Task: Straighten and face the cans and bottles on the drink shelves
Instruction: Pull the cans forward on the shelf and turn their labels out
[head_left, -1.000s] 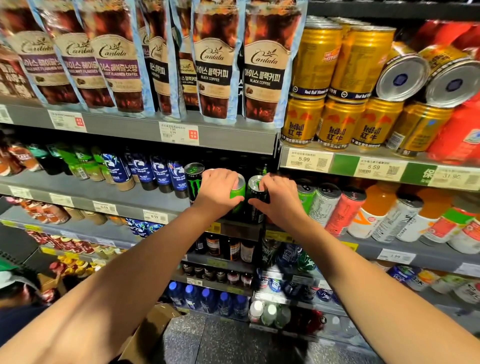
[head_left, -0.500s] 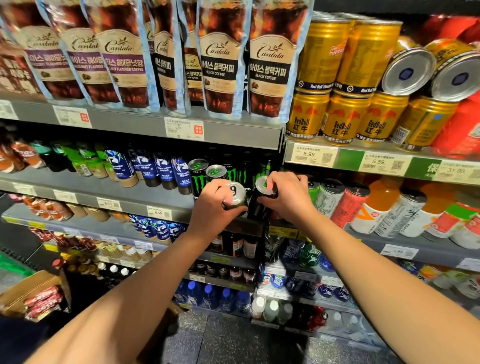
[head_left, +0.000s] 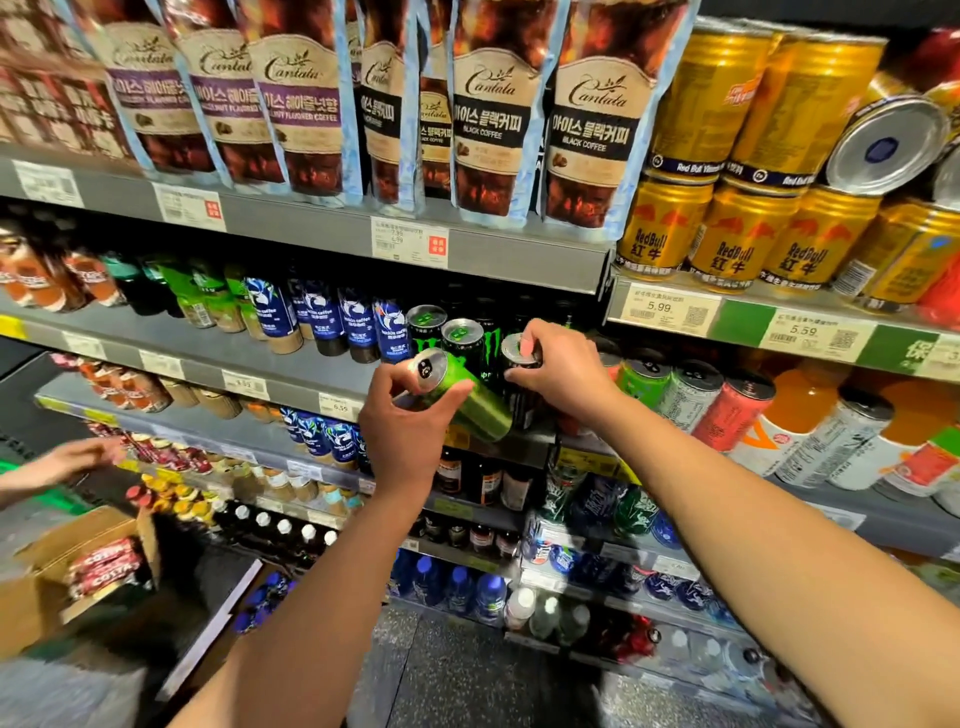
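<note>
- Left hand (head_left: 410, 415): I have it wrapped around a green can (head_left: 457, 400), fingers and thumb curled round the body. The can is lifted off the shelf (head_left: 291, 387) and tilted, its silver top toward the camera and its base toward the shelf front.
- Right hand (head_left: 558, 371): I hold a black can (head_left: 519, 374) by its top, fingertips pinched round the rim. This can stands upright in the row, just right of the green one.
- Neighbours: two more black cans (head_left: 462, 338) with green tabs stand upright behind the tilted can; blue coffee bottles (head_left: 358, 325) fill the row to the left.
- Step in hand: I judge this to be the facing of the energy drink row, with one can out of line and one being steadied or turned.
- Next move: the green can needs bringing upright and setting into the gap at the shelf front, label outward; the black can likely needs a twist until its logo faces forward.
- Elsewhere: another person's hand (head_left: 78, 457) reaches toward a lower shelf at far left, above a cardboard box (head_left: 57, 582).
</note>
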